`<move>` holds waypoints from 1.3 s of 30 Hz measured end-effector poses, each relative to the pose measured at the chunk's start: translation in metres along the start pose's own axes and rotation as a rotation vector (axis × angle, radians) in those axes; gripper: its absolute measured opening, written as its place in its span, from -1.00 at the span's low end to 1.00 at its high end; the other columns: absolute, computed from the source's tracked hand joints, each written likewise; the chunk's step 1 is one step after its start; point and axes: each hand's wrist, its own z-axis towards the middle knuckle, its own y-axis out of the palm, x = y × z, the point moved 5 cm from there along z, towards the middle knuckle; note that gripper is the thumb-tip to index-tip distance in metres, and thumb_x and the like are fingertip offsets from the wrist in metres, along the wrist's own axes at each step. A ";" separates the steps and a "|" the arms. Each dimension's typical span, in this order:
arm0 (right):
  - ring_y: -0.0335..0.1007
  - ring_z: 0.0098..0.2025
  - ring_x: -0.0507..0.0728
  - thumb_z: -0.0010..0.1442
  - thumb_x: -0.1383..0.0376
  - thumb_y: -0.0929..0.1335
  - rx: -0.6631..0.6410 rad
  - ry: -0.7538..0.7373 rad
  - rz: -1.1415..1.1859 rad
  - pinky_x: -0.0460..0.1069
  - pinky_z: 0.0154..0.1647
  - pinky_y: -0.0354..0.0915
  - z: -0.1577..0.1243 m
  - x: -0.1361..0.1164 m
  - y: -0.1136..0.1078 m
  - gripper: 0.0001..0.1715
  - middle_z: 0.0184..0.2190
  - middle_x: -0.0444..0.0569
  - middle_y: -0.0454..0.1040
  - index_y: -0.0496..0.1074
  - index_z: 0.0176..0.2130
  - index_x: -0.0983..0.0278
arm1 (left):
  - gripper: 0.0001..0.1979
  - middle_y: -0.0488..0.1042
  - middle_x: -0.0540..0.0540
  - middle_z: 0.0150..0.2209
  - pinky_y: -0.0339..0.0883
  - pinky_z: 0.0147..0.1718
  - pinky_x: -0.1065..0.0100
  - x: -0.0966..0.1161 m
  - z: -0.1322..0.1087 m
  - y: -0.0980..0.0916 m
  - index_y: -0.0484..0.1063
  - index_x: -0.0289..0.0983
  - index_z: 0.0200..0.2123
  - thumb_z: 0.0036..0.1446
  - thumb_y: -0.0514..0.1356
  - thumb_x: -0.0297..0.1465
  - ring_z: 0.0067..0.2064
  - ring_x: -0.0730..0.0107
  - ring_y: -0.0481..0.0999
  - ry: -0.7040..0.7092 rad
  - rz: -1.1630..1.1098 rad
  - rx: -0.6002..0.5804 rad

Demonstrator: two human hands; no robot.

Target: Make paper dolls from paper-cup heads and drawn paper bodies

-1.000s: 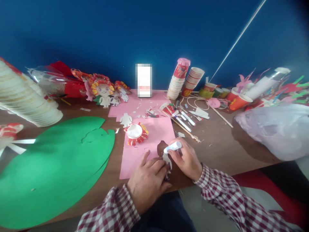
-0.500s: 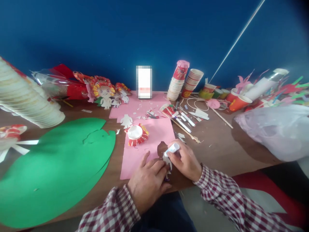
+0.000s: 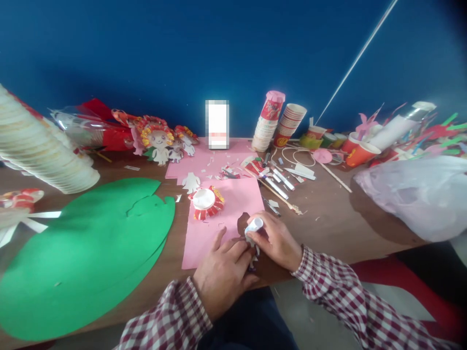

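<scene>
My right hand [image 3: 279, 239] is closed around a white glue stick [image 3: 254, 225], tilted with its lower end on a small white paper figure [image 3: 257, 251] at the table's front edge. Fingers of my left hand [image 3: 225, 265] press the figure down from the left, thumb toward me, little finger stretched out. Most of the figure is hidden under both hands; purple marks show at its lower end. A dark brown piece [image 3: 242, 223] lies just beyond it. Pink paper [image 3: 204, 248] is under my left fingertips. On that sheet sits a cut paper cup [image 3: 205, 200] with red and yellow strips.
A large green paper shape [image 3: 91, 253] covers the left of the table. Behind are a white paper cutout [image 3: 191, 182], finished paper figures [image 3: 159, 143], stacked cups [image 3: 263, 133], markers [image 3: 284, 180] and a blurred-out phone-like screen [image 3: 217, 121]. A plastic bag [image 3: 416, 199] lies right.
My right hand has shifted slightly left, and the glue stick's upper end has swung left and stands more upright. The left hand stays in place on the paper figure.
</scene>
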 end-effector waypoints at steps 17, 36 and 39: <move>0.35 -0.15 0.14 0.24 0.36 0.28 0.184 0.048 -0.053 0.04 -0.09 0.29 0.000 0.005 -0.008 -0.86 -0.23 0.01 0.41 0.29 -0.14 0.26 | -0.58 0.43 -0.05 -0.03 -0.31 0.26 -0.11 0.000 -0.002 0.002 0.32 -0.22 0.02 0.13 0.19 -0.17 0.06 0.21 0.34 0.020 0.044 0.005; 0.34 -0.45 0.00 0.10 0.12 0.41 0.381 0.439 0.953 -0.09 -0.43 0.35 -0.006 0.035 -0.015 -0.67 -0.42 -0.13 0.43 0.41 -0.17 0.25 | -0.72 0.42 -0.13 -0.05 0.14 0.08 0.06 -0.018 -0.021 -0.053 0.36 -0.21 -0.02 0.20 0.07 -0.34 0.00 0.23 0.36 0.027 0.188 0.292; 0.30 -0.51 -0.08 0.01 0.18 0.48 0.349 0.575 1.393 -0.20 -0.54 0.32 -0.003 0.040 -0.008 -0.65 -0.47 -0.16 0.42 0.45 -0.22 0.29 | -0.71 0.43 -0.14 -0.05 0.19 0.03 0.04 -0.054 -0.019 -0.081 0.36 -0.21 -0.01 0.22 0.03 -0.37 -0.03 0.18 0.38 -0.061 0.325 0.317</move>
